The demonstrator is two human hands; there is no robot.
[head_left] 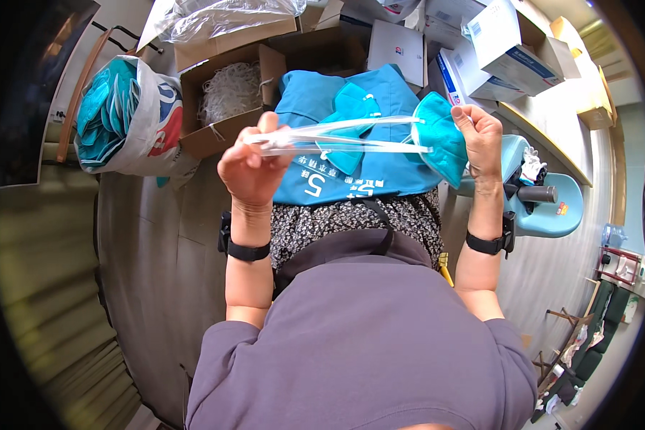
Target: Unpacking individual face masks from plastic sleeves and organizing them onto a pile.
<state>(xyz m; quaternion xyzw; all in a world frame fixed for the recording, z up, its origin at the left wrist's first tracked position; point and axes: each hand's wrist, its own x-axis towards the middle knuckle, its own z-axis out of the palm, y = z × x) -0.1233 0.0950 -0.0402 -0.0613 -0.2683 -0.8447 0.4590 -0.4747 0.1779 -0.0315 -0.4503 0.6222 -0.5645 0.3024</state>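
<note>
My left hand (254, 161) pinches taut white elastic straps (369, 147), right hand (478, 140) gripping a curved teal mask (442, 136); gentle slackening likely next.

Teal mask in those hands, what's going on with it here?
Someone's right hand grips a teal mask by its edge, while their left hand holds the white straps stretched out from it. Another teal mask lies on the blue cloth over their lap. To the left, a bag is packed with teal masks, and beside it a cardboard box holds tangled white strands.
</note>
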